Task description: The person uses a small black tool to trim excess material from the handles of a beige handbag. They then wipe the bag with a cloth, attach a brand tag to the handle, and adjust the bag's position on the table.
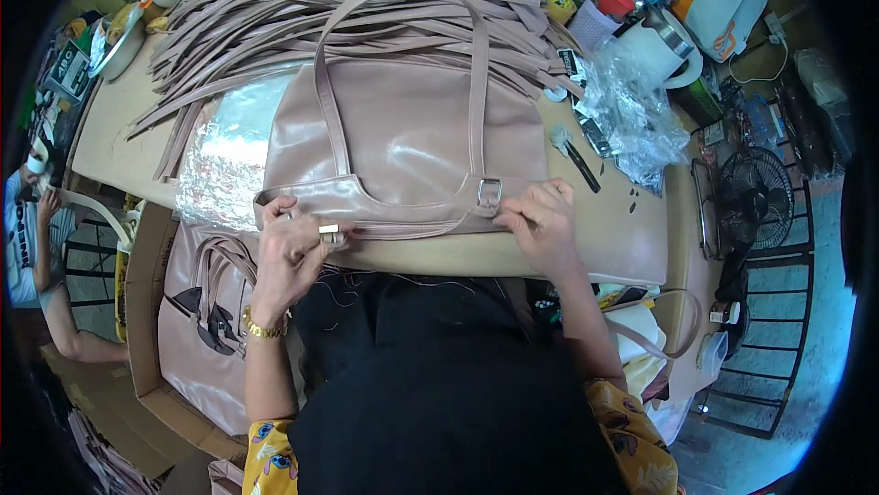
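Observation:
A dusty-pink leather-look handbag (412,147) lies flat in front of me, its two long straps stretching away over the table. Curled at the bag's near left corner, my left hand (295,243) is closed around a small shiny metal-ended thing (331,234) whose kind I cannot make out. A ring and a gold bracelet show on this hand. With thumb and fingers pinched together, my right hand (547,225) grips the bag's near right edge, just beside the silver buckle (489,194) on the front band.
Long pink strips (229,19) are heaped behind the bag. Black-handled snips (580,165) and crumpled clear plastic (632,101) lie to its right. A carton (146,312) with another pink bag stands at lower left; a person (37,248) is beyond. A fan (755,193) stands far right.

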Demonstrator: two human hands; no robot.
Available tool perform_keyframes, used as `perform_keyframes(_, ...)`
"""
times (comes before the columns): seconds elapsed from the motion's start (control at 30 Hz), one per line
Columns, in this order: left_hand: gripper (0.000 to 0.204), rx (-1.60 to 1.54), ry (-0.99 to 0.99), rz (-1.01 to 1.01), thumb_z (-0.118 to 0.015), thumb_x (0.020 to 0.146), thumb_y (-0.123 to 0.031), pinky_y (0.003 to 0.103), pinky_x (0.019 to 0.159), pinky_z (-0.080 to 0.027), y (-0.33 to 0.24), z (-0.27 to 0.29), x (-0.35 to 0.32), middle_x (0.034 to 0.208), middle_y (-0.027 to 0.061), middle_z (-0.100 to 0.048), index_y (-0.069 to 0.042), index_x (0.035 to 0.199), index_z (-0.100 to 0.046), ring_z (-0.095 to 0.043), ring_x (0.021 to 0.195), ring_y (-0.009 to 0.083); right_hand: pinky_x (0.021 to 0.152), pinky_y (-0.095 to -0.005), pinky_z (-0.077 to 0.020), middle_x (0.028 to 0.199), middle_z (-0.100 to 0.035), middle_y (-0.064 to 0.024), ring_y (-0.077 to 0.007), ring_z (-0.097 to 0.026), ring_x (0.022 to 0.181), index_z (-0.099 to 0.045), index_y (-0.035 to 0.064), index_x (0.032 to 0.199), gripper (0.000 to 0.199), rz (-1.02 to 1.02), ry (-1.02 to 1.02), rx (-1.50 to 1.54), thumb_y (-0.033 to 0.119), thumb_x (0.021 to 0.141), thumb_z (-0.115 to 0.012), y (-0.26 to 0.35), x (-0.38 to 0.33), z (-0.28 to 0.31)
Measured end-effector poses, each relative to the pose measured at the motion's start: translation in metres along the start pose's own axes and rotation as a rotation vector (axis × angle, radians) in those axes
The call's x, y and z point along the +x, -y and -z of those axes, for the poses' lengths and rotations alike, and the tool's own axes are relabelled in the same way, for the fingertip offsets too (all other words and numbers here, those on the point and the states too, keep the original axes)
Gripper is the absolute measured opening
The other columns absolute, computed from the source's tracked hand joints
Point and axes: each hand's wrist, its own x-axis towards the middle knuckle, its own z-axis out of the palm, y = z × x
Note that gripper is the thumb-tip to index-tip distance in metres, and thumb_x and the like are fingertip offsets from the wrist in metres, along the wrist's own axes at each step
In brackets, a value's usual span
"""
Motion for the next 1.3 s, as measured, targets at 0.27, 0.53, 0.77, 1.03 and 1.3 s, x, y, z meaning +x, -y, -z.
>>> perform_keyframes(0.27, 0.041, -0.038, 0.209, 0.114, -0.064, 0.082, -0.003, 0.043, 0.105, -0.043, -0.020, 0.032, -0.035, 0.123, 0.0182, -0.065, -0.005, 0.123, -0.066, -0.061, 0.117, 0.0342, 0.105, -0.0475, -0.0334, 0.102, -0.069, -0.0045, -0.0228, -0.065, 0.099, -0.070, 0.0076, 0.093, 0.022, 0.030, 0.166, -0.061, 0.018, 0.076, -0.079, 0.026, -0.039, 0.027)
perform_keyframes(0.53, 0.037, 0.162, -0.164, 0.345, -0.072, 0.083, -0.004, 0.038, 0.092, -0.047, -0.014, 0.021, -0.032, 0.120, 0.0143, -0.058, -0.004, 0.118, -0.063, -0.058, 0.109, 0.0314, 0.095, -0.0419, -0.0431, 0.105, -0.066, -0.0088, -0.0242, -0.063, 0.100, -0.069, 0.0045, 0.096, 0.020, -0.101, -0.059, -0.135, 0.015, 0.081, -0.076, 0.014, -0.055, 0.048)
perform_keyframes(0.77, 0.045, 0.435, -0.178, 0.314, -0.077, 0.082, -0.017, 0.042, 0.085, -0.050, 0.006, 0.018, -0.025, 0.115, 0.0140, -0.057, -0.011, 0.125, -0.066, -0.060, 0.104, 0.0323, 0.085, -0.0349, -0.0480, 0.112, -0.059, -0.0129, -0.0241, -0.063, 0.096, -0.068, -0.0005, 0.099, 0.019, -0.572, -0.038, 0.260, 0.001, 0.080, -0.071, 0.000, -0.043, 0.050)
perform_keyframes(1.03, 0.018, -0.057, -0.378, 0.286, -0.071, 0.085, -0.003, 0.029, 0.080, -0.051, 0.061, 0.008, -0.055, 0.121, 0.0099, -0.058, -0.002, 0.102, -0.075, -0.060, 0.102, 0.0180, 0.095, -0.0311, -0.0446, 0.105, -0.063, -0.0136, -0.0241, -0.063, 0.098, -0.069, -0.0014, 0.093, 0.024, -0.399, -0.094, 0.327, -0.011, 0.074, -0.059, -0.045, -0.061, 0.017)
perform_keyframes(1.3, 0.041, 0.075, -0.525, 0.166, -0.058, 0.070, 0.012, 0.036, 0.089, -0.050, 0.043, -0.018, -0.040, 0.114, 0.0123, -0.056, -0.010, 0.100, -0.075, -0.058, 0.104, 0.0271, 0.089, -0.0305, -0.0462, 0.096, -0.059, -0.0139, -0.0242, -0.061, 0.097, -0.059, -0.0025, 0.087, 0.025, -0.387, -0.293, 0.225, -0.019, 0.071, -0.051, -0.049, -0.061, -0.001)
